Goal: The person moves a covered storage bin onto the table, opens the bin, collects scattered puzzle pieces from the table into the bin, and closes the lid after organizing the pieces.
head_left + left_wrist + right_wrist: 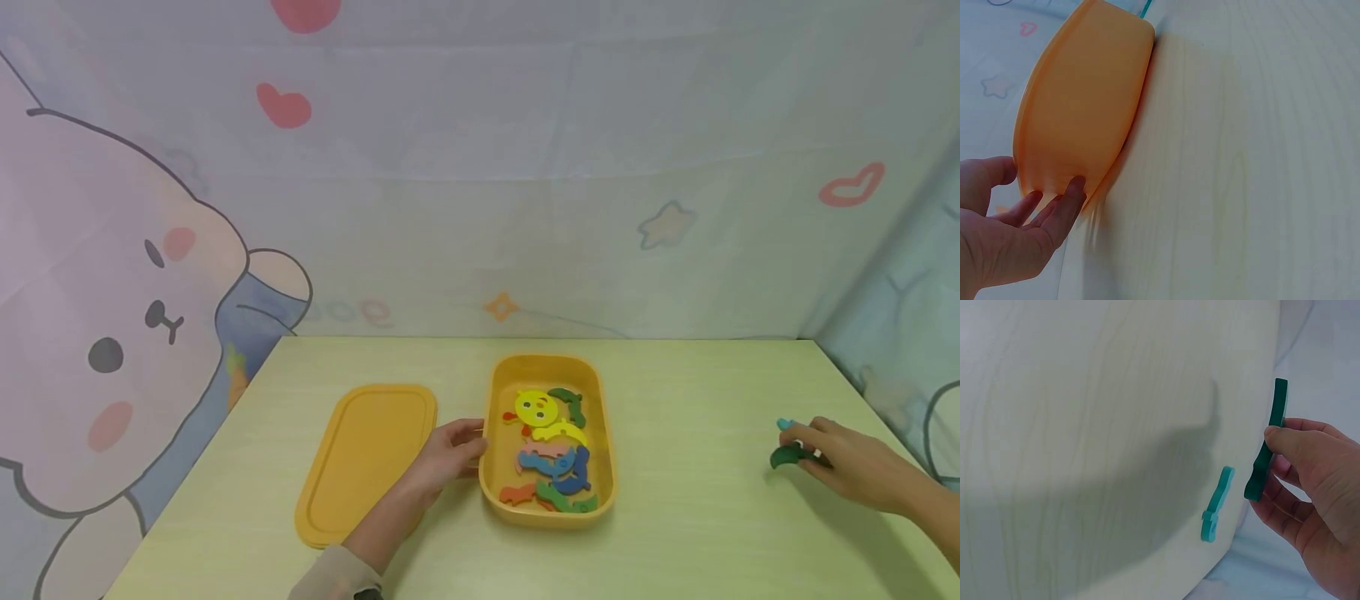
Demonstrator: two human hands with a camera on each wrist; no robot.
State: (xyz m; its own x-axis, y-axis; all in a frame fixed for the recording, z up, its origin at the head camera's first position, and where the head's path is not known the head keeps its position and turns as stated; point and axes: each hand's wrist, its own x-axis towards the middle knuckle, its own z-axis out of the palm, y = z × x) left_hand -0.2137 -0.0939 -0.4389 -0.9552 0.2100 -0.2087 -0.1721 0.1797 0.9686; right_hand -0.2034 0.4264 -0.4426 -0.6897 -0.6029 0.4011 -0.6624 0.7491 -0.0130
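A yellow-orange plastic box (546, 520) stands on the table, holding several curved, coloured puzzle pieces and a round yellow face piece (536, 409). My left hand (447, 454) rests against the box's left wall; in the left wrist view, its spread fingertips touch the outer wall (1085, 94) and the thumb is at the rim. Far to the right, my right hand (855, 462) pinches a dark green curved puzzle piece (1279, 403) between thumb and fingers, raised above the table. Near that hand a turquoise puzzle piece (1217, 503) lies on the tabletop.
A flat yellow-orange lid (367, 458) lies left of the box, partly under my left forearm. Behind the table (690, 400) hangs a printed cloth (480, 167). The table's right edge runs close to my right hand.
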